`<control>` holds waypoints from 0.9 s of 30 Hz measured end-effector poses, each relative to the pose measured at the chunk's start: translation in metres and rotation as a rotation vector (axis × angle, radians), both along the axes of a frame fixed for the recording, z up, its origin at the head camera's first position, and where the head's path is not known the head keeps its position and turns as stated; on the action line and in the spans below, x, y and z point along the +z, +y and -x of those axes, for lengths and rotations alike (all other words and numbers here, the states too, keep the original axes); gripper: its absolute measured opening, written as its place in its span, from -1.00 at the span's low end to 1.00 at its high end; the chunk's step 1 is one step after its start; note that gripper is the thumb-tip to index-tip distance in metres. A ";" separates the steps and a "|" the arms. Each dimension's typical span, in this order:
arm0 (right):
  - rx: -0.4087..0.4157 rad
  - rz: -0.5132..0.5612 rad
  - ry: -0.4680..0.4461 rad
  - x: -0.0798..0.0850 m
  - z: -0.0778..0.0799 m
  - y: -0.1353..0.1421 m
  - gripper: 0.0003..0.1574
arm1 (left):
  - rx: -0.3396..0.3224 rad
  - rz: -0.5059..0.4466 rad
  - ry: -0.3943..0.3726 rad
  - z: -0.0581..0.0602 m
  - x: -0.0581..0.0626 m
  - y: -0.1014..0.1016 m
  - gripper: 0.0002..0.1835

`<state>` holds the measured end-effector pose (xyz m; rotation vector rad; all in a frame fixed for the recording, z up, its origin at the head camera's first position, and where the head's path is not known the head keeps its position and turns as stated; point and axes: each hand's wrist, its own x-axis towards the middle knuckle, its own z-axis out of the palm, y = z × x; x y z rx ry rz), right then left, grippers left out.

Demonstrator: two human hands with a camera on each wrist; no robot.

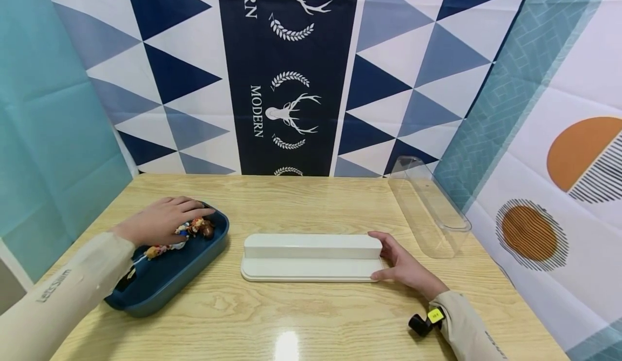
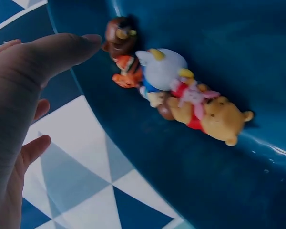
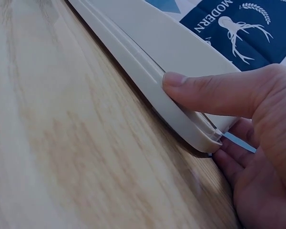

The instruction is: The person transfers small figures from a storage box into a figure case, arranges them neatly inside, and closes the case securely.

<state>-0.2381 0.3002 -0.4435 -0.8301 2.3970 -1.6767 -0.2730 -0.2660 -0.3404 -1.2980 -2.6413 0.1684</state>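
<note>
My left hand (image 1: pixel 162 218) reaches over a dark blue basin (image 1: pixel 182 280), fingers extended and holding nothing. Small toy figurines lie inside in a row: a yellow bear (image 2: pixel 224 119) in a red top, a pink piglet (image 2: pixel 194 94), a white-and-blue figure (image 2: pixel 164 69), an orange tiger (image 2: pixel 127 72) and a brown one (image 2: pixel 120 38). The left thumb tip is right beside the brown figurine in the left wrist view. My right hand (image 1: pixel 403 264) grips the right end of a white stepped display base (image 1: pixel 311 266), thumb on the front ledge and fingers behind.
A clear plastic cover (image 1: pixel 423 215) lies at the table's back right, near the patterned cloth. The wooden table (image 1: pixel 291 312) stretches in front of the base. A black wrist camera (image 1: pixel 421 324) with a yellow label sits on my right wrist.
</note>
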 end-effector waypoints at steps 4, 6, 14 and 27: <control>0.013 0.012 0.017 -0.002 0.001 0.001 0.16 | -0.024 0.018 -0.033 0.006 -0.008 -0.001 -0.30; 0.017 0.014 0.024 -0.003 0.002 0.002 0.16 | -0.038 0.021 -0.043 0.009 -0.013 -0.001 -0.37; 0.019 0.017 0.027 -0.004 0.003 0.002 0.16 | -0.116 0.060 -0.012 0.020 -0.033 0.007 -0.54; -0.005 0.000 0.009 -0.002 0.001 0.001 0.16 | -0.138 0.098 0.043 0.030 -0.048 0.023 -0.78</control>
